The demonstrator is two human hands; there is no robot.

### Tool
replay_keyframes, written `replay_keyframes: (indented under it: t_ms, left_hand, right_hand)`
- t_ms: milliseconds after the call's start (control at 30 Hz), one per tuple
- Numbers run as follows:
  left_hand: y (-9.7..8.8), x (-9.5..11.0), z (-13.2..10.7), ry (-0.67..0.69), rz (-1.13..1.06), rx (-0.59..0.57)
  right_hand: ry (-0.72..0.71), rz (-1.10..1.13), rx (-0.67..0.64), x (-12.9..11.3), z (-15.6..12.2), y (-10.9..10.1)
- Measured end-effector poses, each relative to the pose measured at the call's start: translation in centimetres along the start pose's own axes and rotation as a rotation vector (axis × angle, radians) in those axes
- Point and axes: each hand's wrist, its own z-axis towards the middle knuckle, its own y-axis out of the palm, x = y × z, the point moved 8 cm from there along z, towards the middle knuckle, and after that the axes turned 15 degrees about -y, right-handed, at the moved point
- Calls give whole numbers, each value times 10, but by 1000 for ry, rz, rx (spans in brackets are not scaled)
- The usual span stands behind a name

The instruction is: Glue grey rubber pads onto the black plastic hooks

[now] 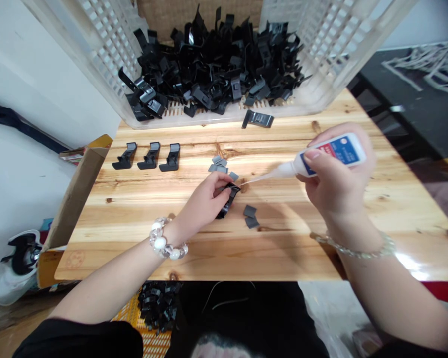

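Note:
My left hand (208, 198) is closed on a black plastic clip (227, 203), pinching it just above the wooden table (142, 248) or against it; I cannot tell which. A white glue bottle (323, 155) with a blue and red label lies tilted in my right hand (338, 174). Its long thin nozzle points left, and the tip is at the upper end of the clip. Small grey pads (219, 163) are heaped beyond my left hand. A few more grey pads (251, 217) lie to the right of the clip.
Three black clips (148, 155) stand in a row at the left. Another black clip (258, 119) lies before a white crate (216, 119) heaped with black clips. Below the table edge, a yellow basket (127, 314) holds more black parts. A cardboard box (69, 199) stands left.

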Motion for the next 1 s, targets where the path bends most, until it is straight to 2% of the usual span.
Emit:
replay_keyframes:
  t_ms: [233,367,733,1000]
  left_hand:
    - [-2,5,0,14,20,-13]
    - [-1,6,0,32,90,-1]
    - [-2,6,1,40,91,-1]
    - [-3,12,-3,94,127,15]
  right_hand:
    - [152,220,77,13,6,0]
    - [223,257,125,19,7,-3]
    - [245,300,148,22,8,-3]
    - [258,262,160,23,9,-6]
